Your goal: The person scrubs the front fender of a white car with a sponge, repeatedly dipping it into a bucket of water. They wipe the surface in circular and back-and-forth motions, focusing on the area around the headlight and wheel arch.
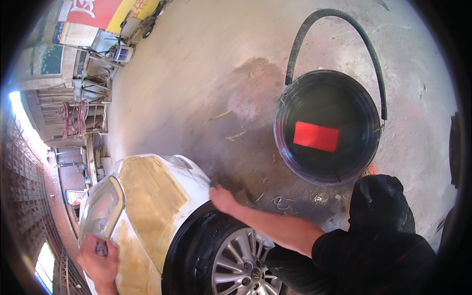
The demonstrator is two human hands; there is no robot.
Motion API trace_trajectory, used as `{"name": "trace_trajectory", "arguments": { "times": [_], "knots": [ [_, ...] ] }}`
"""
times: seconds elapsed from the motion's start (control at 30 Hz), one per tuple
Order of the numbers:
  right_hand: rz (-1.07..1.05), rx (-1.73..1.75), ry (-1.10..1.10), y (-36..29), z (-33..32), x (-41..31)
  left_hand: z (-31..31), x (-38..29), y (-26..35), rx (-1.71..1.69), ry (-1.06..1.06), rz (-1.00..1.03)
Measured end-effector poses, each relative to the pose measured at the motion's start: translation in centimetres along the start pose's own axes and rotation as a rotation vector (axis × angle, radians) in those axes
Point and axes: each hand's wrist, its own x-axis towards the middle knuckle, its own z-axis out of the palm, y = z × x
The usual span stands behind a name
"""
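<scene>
At the lower left, my left hand [97,260] is closed around a small grey piece [101,247], perhaps a folded cloth or pad, beside the headlight [99,212] of a white car. My right hand [223,200] is at the edge of the car's white front bumper [197,186], just above the wheel arch. Its fingertips are hidden, so whether it holds anything cannot be seen. Tan filler [151,184] covers much of the bumper corner and the fender. Below are the black tyre [191,254] and the silver alloy wheel [236,263].
A black bucket [279,142] of dark liquid stands to the right, its hose-covered handle [339,13] raised. A red rectangular piece [316,136] is in it. My dark-clothed knee [381,202] is close to the bucket. Metal racks [96,84] and a white pail [123,54] line the far left.
</scene>
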Motion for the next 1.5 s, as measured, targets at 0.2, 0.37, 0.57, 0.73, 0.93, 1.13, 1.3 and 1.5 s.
{"name": "trace_trajectory", "arguments": {
  "times": [0.2, 0.37, 0.57, 0.73, 0.93, 1.13, 1.3, 1.5],
  "knots": [
    [-0.129, 0.016, 0.097, 1.4, 1.2, 0.6, -0.2, 0.0, -0.1, 0.004, -0.046, -0.058],
    [-0.349, 0.005, 0.093, -0.6, 1.9, 0.0, 0.1, -0.1, 0.2, -0.023, 0.009, -0.048],
    [-0.233, 0.094, 0.02, -2.3, 2.3, 0.1, -0.2, 0.1, 0.4, 0.03, -0.011, -0.031],
    [-0.465, -0.058, 0.023, -3.7, 2.3, -0.8, -0.3, 0.1, 0.2, -0.006, -0.047, -0.096],
    [-0.009, 0.112, -0.053, -3.5, 1.1, -0.1, -0.3, 0.1, 0.4, 0.027, -0.027, -0.068],
    [-0.532, -0.022, -0.085, -4.6, 2.4, -2.5, 0.1, 0.1, 0.6, 0.03, -0.021, -0.065],
    [0.007, 0.04, 0.011, -2.0, 1.0, 2.5, -0.1, 0.2, 0.5, 0.016, 0.001, -0.044],
    [-0.639, -0.077, -0.069, -6.1, 3.0, -3.6, 0.0, 0.0, 0.6, 0.042, -0.018, -0.08]
  ]
}}
